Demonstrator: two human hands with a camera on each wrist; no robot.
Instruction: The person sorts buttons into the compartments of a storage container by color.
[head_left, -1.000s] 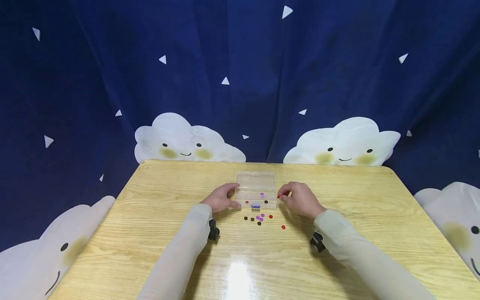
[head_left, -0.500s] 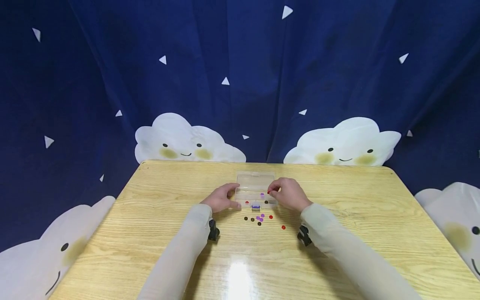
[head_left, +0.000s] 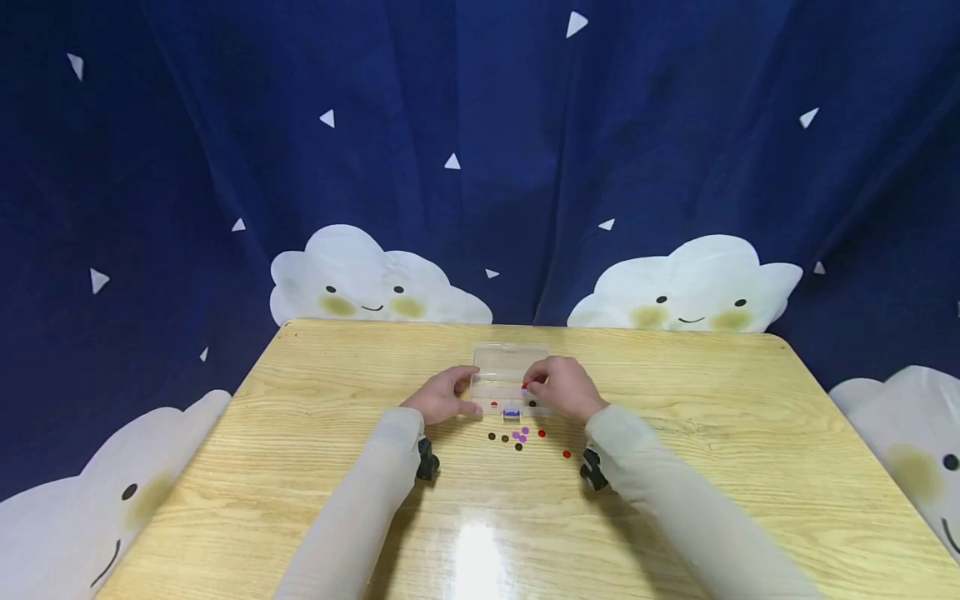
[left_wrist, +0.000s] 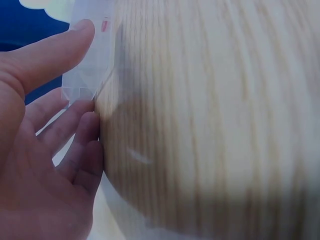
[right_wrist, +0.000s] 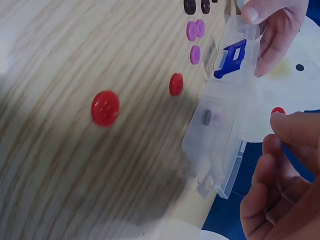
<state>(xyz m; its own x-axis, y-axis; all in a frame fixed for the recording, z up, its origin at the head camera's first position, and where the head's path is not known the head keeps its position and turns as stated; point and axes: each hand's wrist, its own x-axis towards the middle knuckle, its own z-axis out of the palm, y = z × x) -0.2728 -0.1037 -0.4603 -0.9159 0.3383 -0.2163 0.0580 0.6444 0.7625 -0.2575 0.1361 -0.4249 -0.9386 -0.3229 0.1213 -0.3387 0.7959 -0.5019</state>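
An open clear plastic box (head_left: 512, 358) with a blue latch (right_wrist: 231, 58) stands on the wooden table. My left hand (head_left: 442, 397) holds its left end, thumb (left_wrist: 80, 42) on the front wall and fingers at the end. Above the box's right part, my right hand (head_left: 568, 389) pinches a red button (right_wrist: 278, 110) between thumb and forefinger. Inside the box, a red button (head_left: 493, 405) lies at the left and a dark button (head_left: 532, 404) at the right. The purple button in the back row is mostly hidden by the right hand.
In front of the box lie several loose buttons: red ones (right_wrist: 105, 108) to the right, purple ones (right_wrist: 192, 31) in the middle and dark ones (head_left: 505, 438) to the left. A blue curtain (head_left: 480, 167) with white clouds hangs behind the table (head_left: 360, 358).
My right hand has moved left with the red button, from beside the box's right end to over its compartments. The left hand has stayed on the box.
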